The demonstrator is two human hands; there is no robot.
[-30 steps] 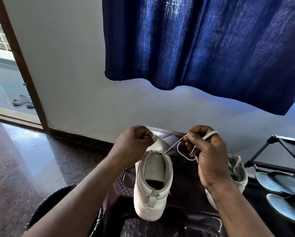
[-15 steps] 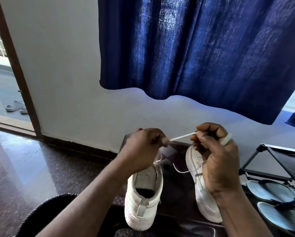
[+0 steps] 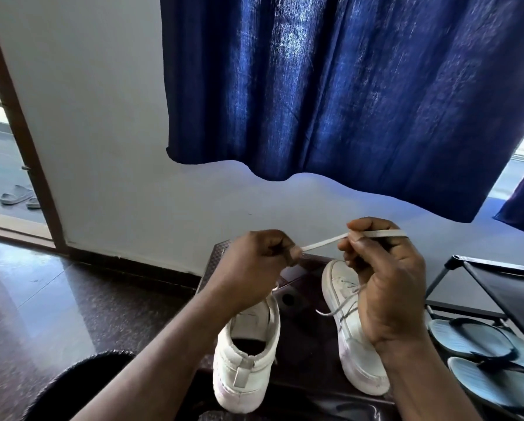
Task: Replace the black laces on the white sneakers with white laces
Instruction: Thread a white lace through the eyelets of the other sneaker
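Note:
Two white sneakers stand on a dark brown stool point(image 3: 303, 302). The left sneaker point(image 3: 245, 369) shows its heel and open collar toward me. The right sneaker point(image 3: 350, 338) lies beside it with a white lace threaded through its eyelets. A white lace point(image 3: 324, 242) is stretched taut between my hands above the shoes. My left hand point(image 3: 257, 268) pinches one end, and my right hand point(image 3: 379, 278) grips the other, the lace wrapped over its fingers. A loose lace end point(image 3: 330, 312) hangs below my right hand. No black lace is visible.
A dark blue curtain point(image 3: 345, 101) hangs on the wall ahead. A black shoe rack point(image 3: 497, 287) with grey flip-flops point(image 3: 479, 354) stands right. An open doorway at left shows sandals point(image 3: 17, 196) outside. A dark round object point(image 3: 81, 387) sits at bottom left.
My hands rose above the shoes and drew apart, pulling the white lace straight between them. The view shifted so the right sneaker shows more fully.

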